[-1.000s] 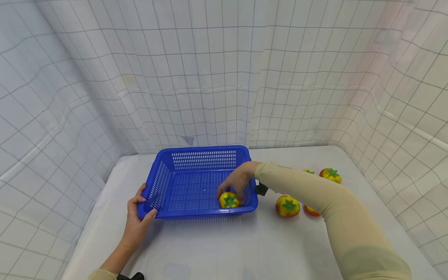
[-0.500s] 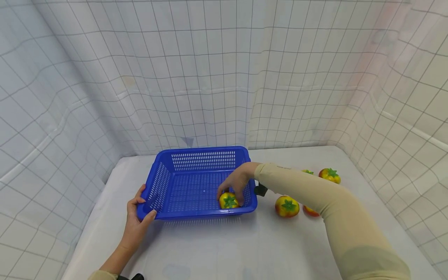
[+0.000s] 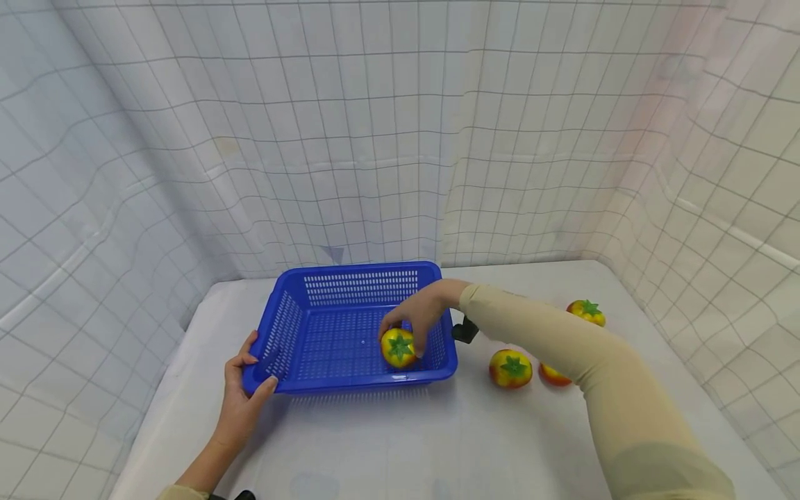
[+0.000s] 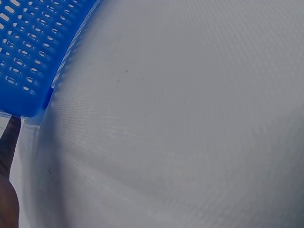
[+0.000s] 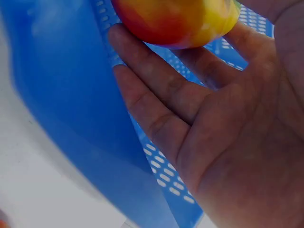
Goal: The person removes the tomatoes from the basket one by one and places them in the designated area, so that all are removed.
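Note:
In the head view, my left hand (image 3: 240, 403) grips the near left corner of a blue plastic basket (image 3: 369, 380), thumb on the front rim and fingers at the left rim. A fingertip (image 4: 12, 127) touches the basket corner (image 4: 21, 102) in the left wrist view. My right hand (image 3: 420, 312) reaches over the basket's right wall and holds a yellow-red fruit (image 3: 398, 347) with a green star-shaped leaf cap. The right wrist view shows the fruit (image 5: 178, 21) among the fingers of my right hand (image 5: 223, 114); the thumb's hold is partly cut off.
Right of the basket lie more such fruits: one near fruit (image 3: 510, 369), another fruit (image 3: 553, 376) partly behind my sleeve, and a farther fruit (image 3: 586, 312). A white cloth covers the table (image 3: 400, 444). Gridded white curtains (image 3: 375, 139) enclose the back and sides.
My right hand has shifted slightly left and away from the basket's near right corner, carrying the fruit with it. The left hand keeps its grip on the basket.

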Motion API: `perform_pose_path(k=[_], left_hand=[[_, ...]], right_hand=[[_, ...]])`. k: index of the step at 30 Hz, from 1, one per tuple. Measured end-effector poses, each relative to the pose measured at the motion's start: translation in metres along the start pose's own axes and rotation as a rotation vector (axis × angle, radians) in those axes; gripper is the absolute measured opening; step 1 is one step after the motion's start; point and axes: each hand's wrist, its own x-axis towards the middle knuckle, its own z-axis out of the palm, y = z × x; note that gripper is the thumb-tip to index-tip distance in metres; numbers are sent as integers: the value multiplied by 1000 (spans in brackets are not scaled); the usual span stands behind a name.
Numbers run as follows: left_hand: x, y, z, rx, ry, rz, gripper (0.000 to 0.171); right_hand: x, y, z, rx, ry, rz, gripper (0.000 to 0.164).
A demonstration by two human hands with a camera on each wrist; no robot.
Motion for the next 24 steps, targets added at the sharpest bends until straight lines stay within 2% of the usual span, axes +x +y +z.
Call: perform_pose_path(k=[10, 21, 24], left_hand=[[0, 0, 0, -25, 2, -10, 43], [1, -2, 0, -41, 3, -7, 42], [1, -2, 0, -30, 3, -6, 42]], right_hand=[[-17, 3, -2, 156, 104, -37, 73], [-36, 17, -1, 302, 154, -110, 73], [-43, 20, -1, 312, 173, -111, 73]])
